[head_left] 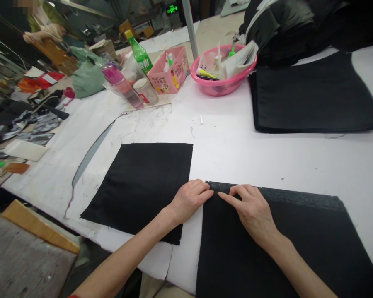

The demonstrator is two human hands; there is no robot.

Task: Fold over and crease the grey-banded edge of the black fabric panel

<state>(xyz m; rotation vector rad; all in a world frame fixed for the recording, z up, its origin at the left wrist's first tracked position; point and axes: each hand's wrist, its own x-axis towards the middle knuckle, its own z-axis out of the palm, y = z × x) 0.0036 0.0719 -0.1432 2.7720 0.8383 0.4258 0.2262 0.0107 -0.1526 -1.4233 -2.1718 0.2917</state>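
A black fabric panel [236,252] lies in front of me, with a dark grey, rough-looking strip [298,197] along its far edge. My left hand [192,198] pinches the panel's far left corner, the fingertips curled over the edge. Close beside it, my right hand [253,211] has its thumb and bent fingers at the same strip, gripping the cloth there; the exact contact is partly hidden under the fingers. To the left lies a smaller black fabric piece [146,182], flat, under my left wrist.
Behind are a pink basket [222,87] of small items, a pink box [170,74], a green bottle [139,54], a pink bottle [122,85] and a jar [146,91]. A black fabric stack [313,99] sits at the right. White paper [180,120] covers the table. A person [46,25] stands far left.
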